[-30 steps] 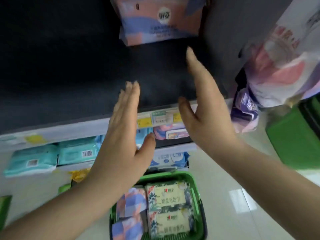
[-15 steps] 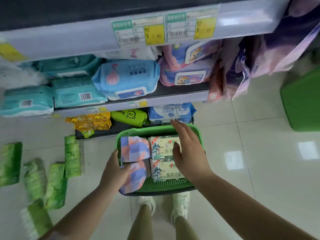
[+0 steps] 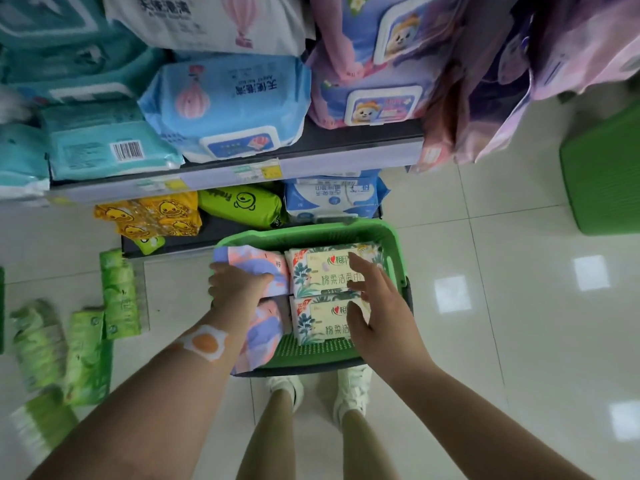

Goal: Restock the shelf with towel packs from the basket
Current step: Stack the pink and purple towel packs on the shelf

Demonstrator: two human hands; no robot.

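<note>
A view looking straight down at a green plastic basket [image 3: 394,247] standing on a pale tiled floor [image 3: 519,306] in front of a store shelf [image 3: 346,152]. Four soft towel packs lie flat in the basket in two columns. The left column holds two packs wrapped in pink, lilac and blue patches: the far patchwork pack [image 3: 258,263] and, nearer the person, the near patchwork pack [image 3: 258,336]. The right column holds two cream packs printed with dark green leaves and Chinese characters: the far leafy pack [image 3: 323,271] and the near leafy pack [image 3: 320,322]. The left hand [image 3: 235,285] reaches into the basket and grips the near edge of the far patchwork pack, thumb on top and fingers curled over its left side. The right hand [image 3: 377,303] is relaxed with spread, straight fingers and holds nothing; it lies over the right half of both leafy packs, but whether it touches them cannot be told. On the left forearm is a fried-egg sticker [image 3: 205,342]. The shelf above carries blue, teal and purple wipe packs; a lower level holds yellow duck packets [image 3: 152,216] and a green roll [image 3: 242,206]. Green packs [image 3: 119,292] lie scattered on the floor to the left.
</note>
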